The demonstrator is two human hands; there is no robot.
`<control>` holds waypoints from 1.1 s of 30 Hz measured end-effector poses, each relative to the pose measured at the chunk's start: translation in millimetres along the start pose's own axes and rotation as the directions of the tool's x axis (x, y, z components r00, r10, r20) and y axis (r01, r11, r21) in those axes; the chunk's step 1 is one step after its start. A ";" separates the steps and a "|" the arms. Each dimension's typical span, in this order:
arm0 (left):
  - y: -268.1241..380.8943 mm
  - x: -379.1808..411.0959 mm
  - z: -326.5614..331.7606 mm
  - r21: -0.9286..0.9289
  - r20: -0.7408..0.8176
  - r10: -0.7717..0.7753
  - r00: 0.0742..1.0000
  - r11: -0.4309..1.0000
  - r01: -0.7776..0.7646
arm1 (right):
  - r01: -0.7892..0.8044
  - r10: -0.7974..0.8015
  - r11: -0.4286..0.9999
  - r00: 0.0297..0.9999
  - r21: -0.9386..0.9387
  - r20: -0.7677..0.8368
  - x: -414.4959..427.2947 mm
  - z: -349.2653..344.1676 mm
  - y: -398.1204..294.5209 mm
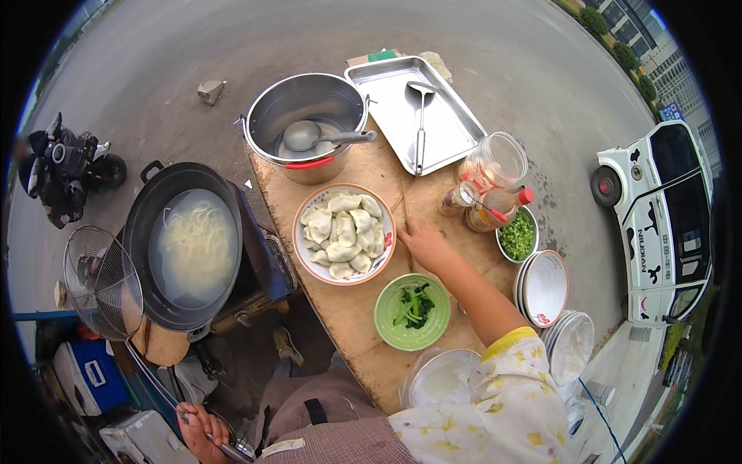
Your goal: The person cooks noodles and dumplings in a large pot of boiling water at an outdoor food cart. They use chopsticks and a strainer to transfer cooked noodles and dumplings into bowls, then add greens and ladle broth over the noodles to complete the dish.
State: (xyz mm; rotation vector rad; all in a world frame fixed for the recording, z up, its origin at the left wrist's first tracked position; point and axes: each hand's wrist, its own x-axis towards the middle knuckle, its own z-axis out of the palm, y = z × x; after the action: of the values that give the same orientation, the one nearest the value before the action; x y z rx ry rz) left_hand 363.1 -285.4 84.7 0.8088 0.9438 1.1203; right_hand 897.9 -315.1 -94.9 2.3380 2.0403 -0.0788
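Observation:
My left hand (203,432) grips the metal handle of a round wire-mesh strainer (103,284), which is held up beside a black wok (138,232). Pale noodles (197,232) lie in cloudy water inside the wok. On the wooden table (348,325), my right hand (422,246) reaches to the right rim of a white bowl (385,256) heaped with dumplings (342,229). Its fingertips are at the near end of thin chopsticks (406,197); whether they grip them cannot be told. A green bowl (385,327) nearer me contains leafy greens (414,306).
A steel pot (313,174) with a ladle (348,137) and a metal tray (388,104) with a spatula (421,127) stand at the back. Jars, a red-capped bottle (493,211), chopped scallions (517,235) and stacked bowls (550,284) line the right. A white van (649,232) is beyond.

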 end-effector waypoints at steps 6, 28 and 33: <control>-3.5 4.6 3.9 0.006 -0.021 -0.049 0.999 0.999 0.049 | 0.201 -0.203 0.971 0.979 -0.127 -0.009 8.3 1.8 -7.7; 13.6 -4.0 -12.9 -0.050 -0.060 -0.040 0.997 0.998 0.037 | 0.412 -0.410 0.907 0.911 -0.088 0.046 36.7 -19.1 31.8; 32.0 9.4 -23.4 -0.136 -0.071 -0.116 0.991 0.985 0.106 | 0.348 -0.335 0.935 0.929 0.061 -0.159 -2.1 -51.4 39.9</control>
State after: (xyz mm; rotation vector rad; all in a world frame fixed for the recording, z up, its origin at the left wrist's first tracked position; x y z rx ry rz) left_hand 331.5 -266.8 102.3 0.6012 0.9574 1.1114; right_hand 937.8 -319.4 -43.7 2.0587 2.5486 -0.0060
